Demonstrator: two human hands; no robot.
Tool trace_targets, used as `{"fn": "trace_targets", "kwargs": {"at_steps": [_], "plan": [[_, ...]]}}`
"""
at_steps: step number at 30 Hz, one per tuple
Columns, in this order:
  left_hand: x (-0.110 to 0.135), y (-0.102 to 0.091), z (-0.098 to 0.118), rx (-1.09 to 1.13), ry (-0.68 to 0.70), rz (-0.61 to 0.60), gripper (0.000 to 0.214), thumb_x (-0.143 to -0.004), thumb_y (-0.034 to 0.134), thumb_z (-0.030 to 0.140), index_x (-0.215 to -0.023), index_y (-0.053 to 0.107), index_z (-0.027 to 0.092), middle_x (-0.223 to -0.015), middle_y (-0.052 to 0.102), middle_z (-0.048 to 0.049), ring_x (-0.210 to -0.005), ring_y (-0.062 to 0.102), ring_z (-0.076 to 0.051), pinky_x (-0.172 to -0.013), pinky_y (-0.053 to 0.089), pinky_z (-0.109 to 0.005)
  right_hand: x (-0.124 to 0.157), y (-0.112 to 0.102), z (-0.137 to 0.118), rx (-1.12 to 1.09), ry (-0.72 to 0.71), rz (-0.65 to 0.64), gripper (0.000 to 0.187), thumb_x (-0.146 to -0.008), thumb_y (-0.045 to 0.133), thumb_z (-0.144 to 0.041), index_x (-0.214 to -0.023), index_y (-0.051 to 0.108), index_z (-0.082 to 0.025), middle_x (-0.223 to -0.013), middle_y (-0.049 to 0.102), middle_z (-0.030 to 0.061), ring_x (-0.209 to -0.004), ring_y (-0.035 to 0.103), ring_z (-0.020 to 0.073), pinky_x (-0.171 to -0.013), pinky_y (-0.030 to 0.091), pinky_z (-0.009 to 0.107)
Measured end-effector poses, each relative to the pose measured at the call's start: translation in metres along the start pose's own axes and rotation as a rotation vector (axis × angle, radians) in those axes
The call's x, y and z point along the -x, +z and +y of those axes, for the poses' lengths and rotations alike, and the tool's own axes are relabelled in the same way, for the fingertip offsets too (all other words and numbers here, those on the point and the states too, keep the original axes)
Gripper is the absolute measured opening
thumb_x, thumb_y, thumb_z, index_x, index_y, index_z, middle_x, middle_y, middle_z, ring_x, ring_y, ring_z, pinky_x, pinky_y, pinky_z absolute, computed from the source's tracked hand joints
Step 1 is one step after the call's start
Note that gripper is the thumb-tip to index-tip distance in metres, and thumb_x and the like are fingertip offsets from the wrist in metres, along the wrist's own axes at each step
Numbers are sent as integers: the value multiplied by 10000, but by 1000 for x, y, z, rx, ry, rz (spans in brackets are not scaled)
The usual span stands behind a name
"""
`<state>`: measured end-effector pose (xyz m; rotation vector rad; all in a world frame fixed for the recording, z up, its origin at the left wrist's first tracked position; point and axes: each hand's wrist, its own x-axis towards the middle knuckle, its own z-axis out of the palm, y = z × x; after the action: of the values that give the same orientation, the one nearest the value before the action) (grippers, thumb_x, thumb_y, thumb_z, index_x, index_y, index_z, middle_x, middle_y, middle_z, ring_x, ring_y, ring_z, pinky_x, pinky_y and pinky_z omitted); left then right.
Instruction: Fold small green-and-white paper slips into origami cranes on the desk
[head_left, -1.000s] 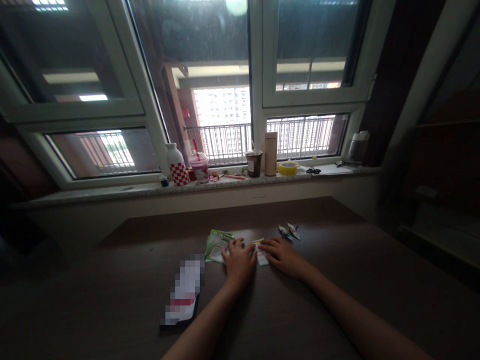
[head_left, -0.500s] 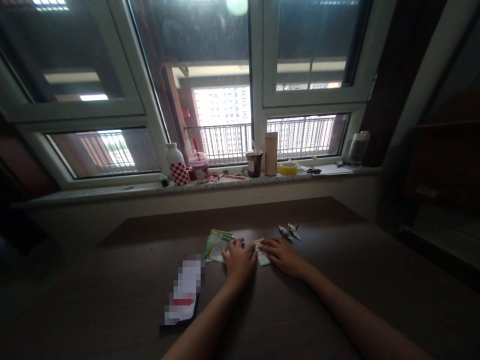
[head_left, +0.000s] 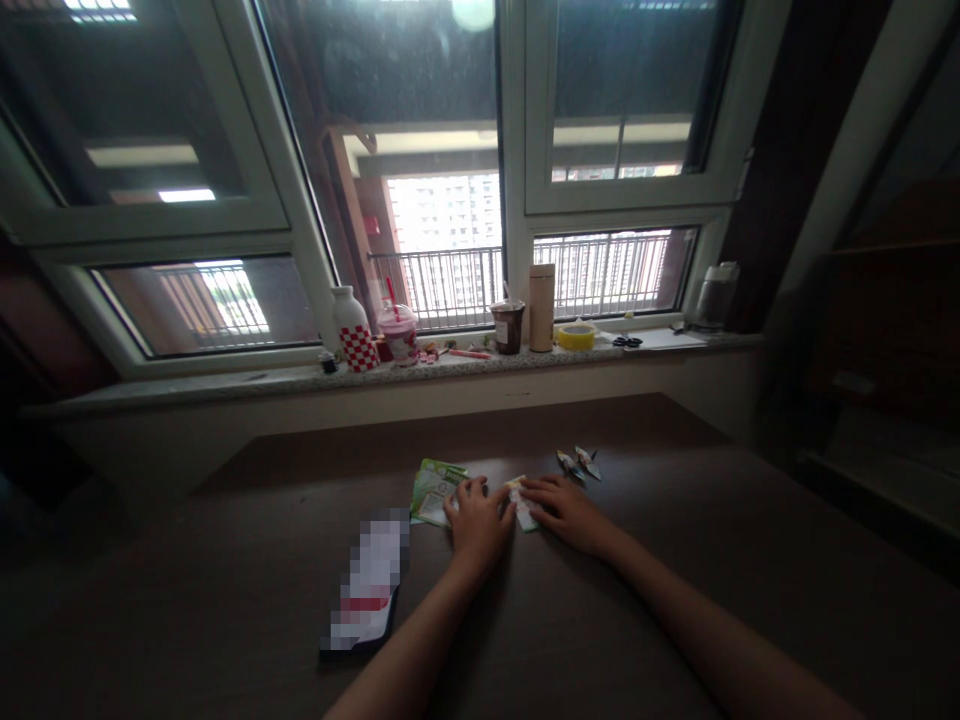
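Observation:
A small white folded paper (head_left: 524,507) with a yellowish printed top edge lies on the table between my two hands. From the left, my left hand (head_left: 480,517) rests over the table with its fingers spread and bent, its thumb side at the paper's left edge. My right hand (head_left: 566,508) lies palm down, its outstretched fingers flat on the paper's upper right part and covering some of it. Partly under my left fingers are green printed sheets (head_left: 433,490). Beyond my right hand sit two small folded paper pieces (head_left: 578,463) with pointed ends.
On the brown table (head_left: 600,640), a phone (head_left: 367,585) with a blurred screen lies left of my left forearm. Along the windowsill (head_left: 292,378) stand a checked bottle (head_left: 356,330), a pink drink cup (head_left: 400,335), a dark drink cup (head_left: 508,328), a tan flask (head_left: 541,308), yellow tape (head_left: 576,339) and scissors (head_left: 627,342).
My right hand has shifted very slightly on the folded paper. My left hand, the green sheets and the phone look unmoved.

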<state>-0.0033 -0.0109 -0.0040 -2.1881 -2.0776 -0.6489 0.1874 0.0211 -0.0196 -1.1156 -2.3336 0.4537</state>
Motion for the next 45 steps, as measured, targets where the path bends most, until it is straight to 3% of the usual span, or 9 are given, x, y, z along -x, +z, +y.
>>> {"fn": "trace_targets", "kwargs": {"at_steps": [5, 18, 45], "plan": [[0, -1, 1, -3, -6, -1, 286, -870, 585, 441, -1125, 711, 406, -1352, 578, -61, -1273, 421, -317, -1051, 288, -564, 1, 0, 0, -53, -6, 74, 365, -898, 591, -327, -1251, 656, -260, -1378, 567, 92, -1268, 490, 252, -1114, 366, 444], [0, 2, -1, -1, -3, -6, 302, -870, 579, 464, -1149, 693, 439, -1357, 570, -62, -1269, 417, -316, -1048, 282, -568, 0, 2, 1, -49, -2, 66, 348, -904, 573, -296, -1237, 663, -255, -1337, 592, 93, -1240, 506, 249, -1096, 380, 436], [0, -3, 2, -8, -11, -9, 307, -879, 561, 436, -1133, 712, 352, -1369, 565, -80, -1283, 404, -314, -1060, 279, -549, 1, -1, -1, -22, 14, 34, 370, -896, 575, -294, -1256, 655, -265, -1363, 579, 86, -1248, 494, 252, -1105, 371, 447]]}}
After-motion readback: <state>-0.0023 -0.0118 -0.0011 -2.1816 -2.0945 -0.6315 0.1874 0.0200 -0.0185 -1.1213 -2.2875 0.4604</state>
